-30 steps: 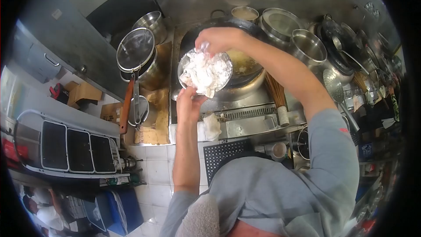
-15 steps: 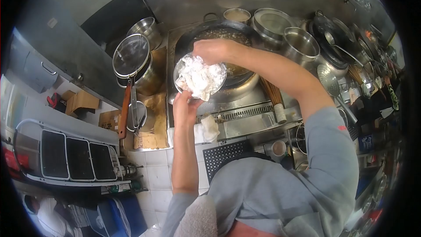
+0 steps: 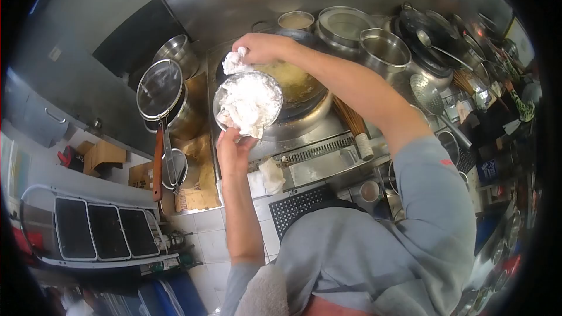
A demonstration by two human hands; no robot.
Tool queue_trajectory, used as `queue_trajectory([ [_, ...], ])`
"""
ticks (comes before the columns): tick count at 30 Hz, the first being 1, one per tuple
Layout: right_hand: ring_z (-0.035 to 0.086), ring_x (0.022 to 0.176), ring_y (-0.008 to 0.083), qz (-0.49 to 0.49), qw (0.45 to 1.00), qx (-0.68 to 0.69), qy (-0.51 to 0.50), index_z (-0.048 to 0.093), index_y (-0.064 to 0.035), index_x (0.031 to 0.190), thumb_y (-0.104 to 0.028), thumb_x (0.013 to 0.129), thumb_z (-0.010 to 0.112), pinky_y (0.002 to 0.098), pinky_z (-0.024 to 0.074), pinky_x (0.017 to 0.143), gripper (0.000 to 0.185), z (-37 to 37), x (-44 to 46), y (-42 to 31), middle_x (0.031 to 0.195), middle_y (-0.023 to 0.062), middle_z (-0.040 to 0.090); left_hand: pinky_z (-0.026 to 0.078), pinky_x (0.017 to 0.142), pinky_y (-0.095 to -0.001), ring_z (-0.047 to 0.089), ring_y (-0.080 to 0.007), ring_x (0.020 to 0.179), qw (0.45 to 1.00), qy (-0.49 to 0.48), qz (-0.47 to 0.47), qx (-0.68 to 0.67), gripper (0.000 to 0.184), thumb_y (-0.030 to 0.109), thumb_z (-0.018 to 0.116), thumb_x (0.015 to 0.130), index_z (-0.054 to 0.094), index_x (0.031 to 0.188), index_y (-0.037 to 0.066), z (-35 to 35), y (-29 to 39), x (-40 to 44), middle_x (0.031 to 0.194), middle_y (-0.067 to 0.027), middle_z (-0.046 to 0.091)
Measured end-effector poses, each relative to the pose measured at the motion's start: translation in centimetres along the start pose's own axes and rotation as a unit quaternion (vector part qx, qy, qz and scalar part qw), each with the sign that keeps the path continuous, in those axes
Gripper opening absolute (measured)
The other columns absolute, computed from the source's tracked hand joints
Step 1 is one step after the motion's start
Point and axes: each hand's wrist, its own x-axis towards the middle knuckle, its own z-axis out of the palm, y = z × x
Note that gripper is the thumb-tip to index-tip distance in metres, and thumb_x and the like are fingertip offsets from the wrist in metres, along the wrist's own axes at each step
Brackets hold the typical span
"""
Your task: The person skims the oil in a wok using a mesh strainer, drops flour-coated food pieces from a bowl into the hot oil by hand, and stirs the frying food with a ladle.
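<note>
Fingers of right hand [image 3: 263, 48] curled together, gripping a white-coated lump [image 3: 235, 61] by its right side; exact placement of each fingertip cannot be told, being partly covered by the lump and the hand itself. Lump sits at the far edge of a metal bowl [image 3: 217, 105]; whether it touches the rim, cannot tell. Left hand [image 3: 235, 149] supports the bowl at its near edge, fingertips against the wall; spread of the fingers underneath is hidden. Bowl contents: a heaped, white, powdery mass [image 3: 253, 99], with a pinkish patch near the left hand. Bowl is held over the near left part of a large dark wok [image 3: 304, 36], which contains yellowish liquid [image 3: 290, 82]. Right forearm crosses above the wok. Just right of the wok: a bristle brush [image 3: 351, 120], lying slanted. Near the front edge of the stove: a crumpled white cloth [image 3: 270, 177]. Left of the wok: a round mesh strainer [image 3: 160, 89] with wooden handle, resting over a metal pot [image 3: 188, 120]. Behind and to the right: a wide pan [image 3: 346, 40] and a two-handled pot [image 3: 386, 50], side by side.
</note>
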Motion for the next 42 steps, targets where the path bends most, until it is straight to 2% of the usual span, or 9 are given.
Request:
queue_trajectory([
  [3, 0.062, 0.074, 0.0291, 0.018, 0.997, -0.012, 0.08, 0.063, -0.0033, 0.095, -0.016, 0.074, 0.062, 0.0373, 0.0483, 0.067, 0.024, -2.5, -0.3, 2.3, 0.083, 0.016, 0.065, 0.052, 0.079, -0.0467, 0.057, -0.0279, 0.097, 1.0, 0.007, -0.002, -0.003, 0.033, 0.001, 0.046, 0.075, 0.05, 0.108, -0.002, -0.1, 0.1, -0.5, 0.104, -0.0126, 0.056],
  [13, 0.062, 0.093, 0.034, 0.194, 0.92, -0.299, -0.164, 0.067, 0.001, 0.091, -0.015, 0.072, 0.058, 0.0394, 0.0491, 0.083, 0.026, 6.5, -6.0, 15.8, 0.097, 0.0206, 0.064, 0.054, 0.073, -0.0416, 0.059, -0.0224, 0.092, 0.998, 0.052, 0.02, 0.002, 0.035, 0.002, 0.047, 0.077, 0.051, 0.111, -0.003, -2.3, 1.5, -4.9, 0.102, -0.0115, 0.059],
  [16, 0.063, 0.09, 0.0331, 0.196, 0.938, -0.287, 0.011, 0.068, -0.0056, 0.09, -0.006, 0.076, 0.055, 0.0413, 0.0502, 0.081, 0.019, 2.6, -4.9, 19.2, 0.095, 0.0199, 0.064, 0.053, 0.072, -0.0414, 0.06, -0.0225, 0.09, 0.999, 0.037, 0.028, 0.011, 0.034, 0.004, 0.049, 0.078, 0.051, 0.111, -0.003, -3.7, 1.3, -5.2, 0.102, -0.0128, 0.059],
  [19, 0.065, 0.079, 0.0312, 0.059, 0.906, -0.41, 0.087, 0.068, -0.0042, 0.091, -0.001, 0.076, 0.057, 0.0403, 0.0533, 0.07, 0.019, -2.5, -2.7, 12.8, 0.092, 0.0189, 0.065, 0.049, 0.085, -0.0499, 0.057, -0.0306, 0.101, 0.999, 0.025, 0.017, 0.015, 0.037, 0.001, 0.045, 0.077, 0.046, 0.113, -0.005, -4.5, 1.3, -5.1, 0.112, -0.0164, 0.054],
  [21, 0.066, 0.07, 0.0261, 0.138, 0.975, -0.1, 0.143, 0.067, -0.0018, 0.095, -0.002, 0.077, 0.061, 0.0359, 0.0537, 0.061, 0.019, -3.3, -3.2, 3.2, 0.086, 0.0179, 0.066, 0.05, 0.084, -0.0479, 0.057, -0.0285, 0.098, 1.0, 0.021, 0.005, 0.007, 0.037, 0.0, 0.046, 0.078, 0.047, 0.115, -0.006, -4.7, 1.2, -4.5, 0.11, -0.0151, 0.054],
  [23, 0.065, 0.065, 0.0221, 0.085, 0.993, 0.065, 0.052, 0.066, -0.0008, 0.1, -0.004, 0.079, 0.062, 0.0318, 0.0524, 0.054, 0.021, -1.8, -3.8, -1.5, 0.085, 0.0174, 0.066, 0.05, 0.085, -0.0478, 0.057, -0.0283, 0.098, 1.0, 0.016, 0.001, 0.006, 0.037, 0.001, 0.046, 0.078, 0.047, 0.115, -0.005, -3.8, 1.5, -4.5, 0.109, -0.0148, 0.054],
  [26, 0.063, 0.07, 0.0214, -0.004, 0.992, 0.01, -0.128, 0.063, -0.0019, 0.106, -0.013, 0.077, 0.065, 0.0318, 0.0512, 0.062, 0.031, 1.9, -6.3, -8.6, 0.09, 0.0173, 0.065, 0.05, 0.085, -0.0483, 0.057, -0.0283, 0.098, 1.0, -0.016, -0.015, -0.013, 0.035, 0.001, 0.046, 0.079, 0.048, 0.114, -0.004, -3.0, 1.6, -3.9, 0.108, -0.0144, 0.054],
  [34, 0.058, 0.093, 0.032, -0.052, 0.989, -0.1, -0.099, 0.06, -0.0031, 0.097, -0.009, 0.069, 0.067, 0.0409, 0.0456, 0.081, 0.03, 7.3, -8.6, -9.9, 0.094, 0.0148, 0.061, 0.053, 0.083, -0.0488, 0.055, -0.0275, 0.1, 0.998, -0.026, -0.062, -0.011, 0.03, 0.0, 0.046, 0.078, 0.05, 0.107, -0.003, -1.8, 1.6, -2.5, 0.105, -0.0123, 0.054],
  [42, 0.059, 0.084, 0.0319, -0.048, 0.989, -0.138, -0.023, 0.061, -0.0026, 0.097, -0.016, 0.076, 0.062, 0.0404, 0.0465, 0.077, 0.025, 7.8, -9.2, -7.6, 0.086, 0.0143, 0.061, 0.052, 0.084, -0.0511, 0.054, -0.0234, 0.098, 0.996, -0.032, -0.078, -0.038, 0.025, -0.002, 0.047, 0.076, 0.054, 0.101, -0.002, -2.1, 1.0, -1.0, 0.105, -0.0107, 0.055],
])
